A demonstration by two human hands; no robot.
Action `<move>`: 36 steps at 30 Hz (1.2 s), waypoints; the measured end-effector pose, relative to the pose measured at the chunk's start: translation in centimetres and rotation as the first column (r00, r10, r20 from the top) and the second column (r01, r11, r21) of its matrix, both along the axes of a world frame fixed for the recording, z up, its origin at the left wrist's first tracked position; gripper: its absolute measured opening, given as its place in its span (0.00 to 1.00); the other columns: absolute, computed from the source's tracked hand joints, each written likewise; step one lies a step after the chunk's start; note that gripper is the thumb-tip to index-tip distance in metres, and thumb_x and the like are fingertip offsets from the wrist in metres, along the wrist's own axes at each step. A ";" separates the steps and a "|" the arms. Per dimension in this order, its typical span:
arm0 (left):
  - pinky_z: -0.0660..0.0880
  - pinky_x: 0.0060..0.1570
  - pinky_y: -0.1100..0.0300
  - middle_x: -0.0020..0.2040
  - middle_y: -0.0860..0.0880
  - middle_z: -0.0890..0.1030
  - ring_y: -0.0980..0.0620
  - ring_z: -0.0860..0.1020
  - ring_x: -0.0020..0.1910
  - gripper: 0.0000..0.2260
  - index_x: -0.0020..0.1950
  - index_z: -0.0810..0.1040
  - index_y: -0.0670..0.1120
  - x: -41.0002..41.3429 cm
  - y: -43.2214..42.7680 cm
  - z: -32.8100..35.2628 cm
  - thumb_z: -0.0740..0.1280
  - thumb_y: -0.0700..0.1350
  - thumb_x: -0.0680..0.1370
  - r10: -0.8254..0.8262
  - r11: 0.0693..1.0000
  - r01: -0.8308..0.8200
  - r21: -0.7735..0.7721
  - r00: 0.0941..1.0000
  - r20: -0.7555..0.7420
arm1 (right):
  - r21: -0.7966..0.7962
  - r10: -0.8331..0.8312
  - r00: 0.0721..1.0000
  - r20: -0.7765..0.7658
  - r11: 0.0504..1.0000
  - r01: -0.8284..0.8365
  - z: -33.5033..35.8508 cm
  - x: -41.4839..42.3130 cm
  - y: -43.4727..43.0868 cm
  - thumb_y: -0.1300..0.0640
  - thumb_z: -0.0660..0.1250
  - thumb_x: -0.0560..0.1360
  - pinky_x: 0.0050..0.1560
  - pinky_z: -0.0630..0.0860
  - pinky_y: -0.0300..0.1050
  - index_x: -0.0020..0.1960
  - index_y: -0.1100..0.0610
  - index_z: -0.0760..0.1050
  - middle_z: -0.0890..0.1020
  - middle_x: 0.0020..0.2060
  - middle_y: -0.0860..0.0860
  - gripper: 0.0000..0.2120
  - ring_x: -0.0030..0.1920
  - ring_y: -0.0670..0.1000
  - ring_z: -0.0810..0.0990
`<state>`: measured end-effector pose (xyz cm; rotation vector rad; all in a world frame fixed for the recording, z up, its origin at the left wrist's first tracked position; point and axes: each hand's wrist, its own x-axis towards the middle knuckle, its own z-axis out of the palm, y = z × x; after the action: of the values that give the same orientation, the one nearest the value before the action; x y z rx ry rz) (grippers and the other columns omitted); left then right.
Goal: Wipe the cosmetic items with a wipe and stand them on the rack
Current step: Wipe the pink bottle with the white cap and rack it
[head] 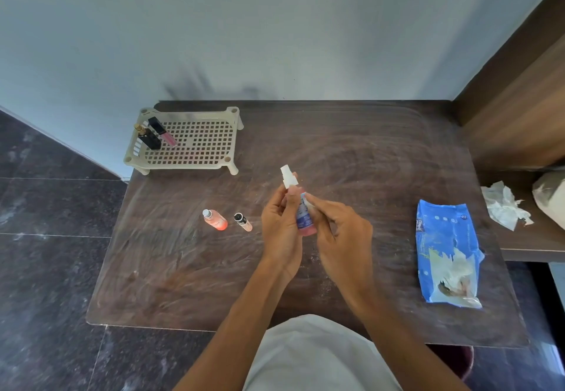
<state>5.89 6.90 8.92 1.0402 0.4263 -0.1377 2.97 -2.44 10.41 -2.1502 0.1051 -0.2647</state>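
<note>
Below and to the right of the rack (189,143), the spray bottle (304,221) stands upright between both hands. The left hand (279,225) grips it, fingers curled round. The right hand (342,228) pinches its upper side.

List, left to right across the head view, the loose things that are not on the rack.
orange bottle → small black-capped bottle → spray bottle, in the grip of the left hand → blue wipes pack → crumpled wipe
</note>
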 end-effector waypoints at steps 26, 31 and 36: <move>0.74 0.65 0.51 0.54 0.50 0.83 0.46 0.81 0.61 0.13 0.61 0.73 0.46 -0.5 -1.9 1.0 0.55 0.51 0.84 0.143 0.980 -0.154 0.128 0.985 0.097 | 0.659 -0.054 0.820 -0.570 0.566 0.495 0.3 -1.5 0.2 0.59 0.70 0.78 0.61 0.78 0.42 0.59 0.54 0.83 0.86 0.52 0.46 0.11 0.56 0.44 0.83; 0.73 0.64 0.54 0.54 0.52 0.83 0.49 0.80 0.62 0.10 0.57 0.74 0.53 -0.5 -2.2 1.3 0.53 0.50 0.85 0.123 0.941 -0.186 0.283 0.966 0.226 | 0.701 0.086 0.726 -0.682 0.361 0.616 1.1 -0.5 0.8 0.62 0.67 0.79 0.50 0.80 0.43 0.56 0.59 0.83 0.87 0.48 0.54 0.09 0.46 0.48 0.83; 0.76 0.62 0.52 0.54 0.52 0.83 0.48 0.81 0.60 0.11 0.58 0.73 0.49 0.1 -1.9 1.3 0.53 0.49 0.85 0.090 0.949 -0.157 0.274 0.966 0.244 | 0.732 0.132 0.730 -0.670 0.283 0.620 1.3 -0.4 0.2 0.65 0.66 0.79 0.51 0.80 0.43 0.53 0.60 0.83 0.87 0.48 0.56 0.08 0.47 0.49 0.83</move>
<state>5.96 5.00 10.24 1.2998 0.3058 0.1629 2.56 -2.25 11.72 -0.8544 0.8375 0.3293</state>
